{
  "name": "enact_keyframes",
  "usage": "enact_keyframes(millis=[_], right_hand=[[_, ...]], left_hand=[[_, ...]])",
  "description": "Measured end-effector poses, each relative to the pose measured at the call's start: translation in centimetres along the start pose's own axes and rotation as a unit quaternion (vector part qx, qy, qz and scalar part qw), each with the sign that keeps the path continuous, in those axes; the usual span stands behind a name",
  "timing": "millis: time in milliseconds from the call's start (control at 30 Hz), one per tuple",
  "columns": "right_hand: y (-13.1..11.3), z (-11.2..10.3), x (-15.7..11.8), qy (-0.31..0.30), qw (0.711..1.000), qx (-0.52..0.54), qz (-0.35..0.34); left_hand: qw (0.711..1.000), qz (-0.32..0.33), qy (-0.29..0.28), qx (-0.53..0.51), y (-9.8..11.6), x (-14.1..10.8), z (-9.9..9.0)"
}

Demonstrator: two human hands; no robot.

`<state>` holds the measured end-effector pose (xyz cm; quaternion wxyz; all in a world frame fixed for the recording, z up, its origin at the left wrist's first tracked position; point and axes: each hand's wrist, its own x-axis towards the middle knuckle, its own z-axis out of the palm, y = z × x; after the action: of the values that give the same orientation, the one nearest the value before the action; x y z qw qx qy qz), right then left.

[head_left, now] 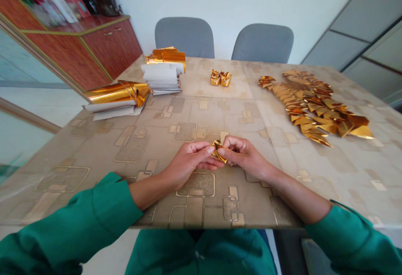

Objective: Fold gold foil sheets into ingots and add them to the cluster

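A small folded piece of gold foil (219,151) is pinched between my left hand (188,163) and my right hand (241,154), just above the middle of the table's near side. Both hands' fingertips press on it from either side. Farther along the table, a pair of finished-looking gold foil rosettes (220,78) stands together. To the right lies a long heap of folded gold foil pieces (309,106). None of these touches my hands.
Rolled gold foil with white backing (116,95) and a stack of white-backed sheets (162,74) lie at the left of the patterned beige tabletop (94,149). Grey chairs (184,36) stand beyond the table, and a red-brown cabinet (94,53) stands at back left.
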<state>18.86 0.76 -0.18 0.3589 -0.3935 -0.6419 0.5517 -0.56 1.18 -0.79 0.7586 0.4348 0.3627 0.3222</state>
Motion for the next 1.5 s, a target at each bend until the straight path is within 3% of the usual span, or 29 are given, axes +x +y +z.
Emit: enact_keyframes(millis=[233,467,767,1200,1300,1500], right_hand=[[0.1,0.1,0.0,-0.005,0.997,0.056,0.05],[0.8,0.5,-0.2,-0.002,1.0,0.012,0.001],[-0.5,-0.3,-0.3,0.015,1.0,-0.023,0.006],[-0.3,-0.2,-0.6,0.046,0.994,-0.095,-0.018],[-0.2,0.3,-0.3,0.08,0.992,-0.085,-0.04],[-0.1,1.4,-0.4,0.171,0.97,-0.145,-0.098]], left_hand=[[0.998,0.049,0.038,0.023,0.2,0.1,-0.1],[0.994,0.066,0.091,0.002,0.0,0.3,0.1],[0.992,0.077,0.1,0.031,0.3,0.1,0.1],[0.997,0.053,0.054,-0.001,0.3,0.5,-0.4],[0.997,0.057,0.05,-0.014,0.2,0.3,-0.3],[0.992,0.043,0.097,-0.062,0.0,0.1,0.1]])
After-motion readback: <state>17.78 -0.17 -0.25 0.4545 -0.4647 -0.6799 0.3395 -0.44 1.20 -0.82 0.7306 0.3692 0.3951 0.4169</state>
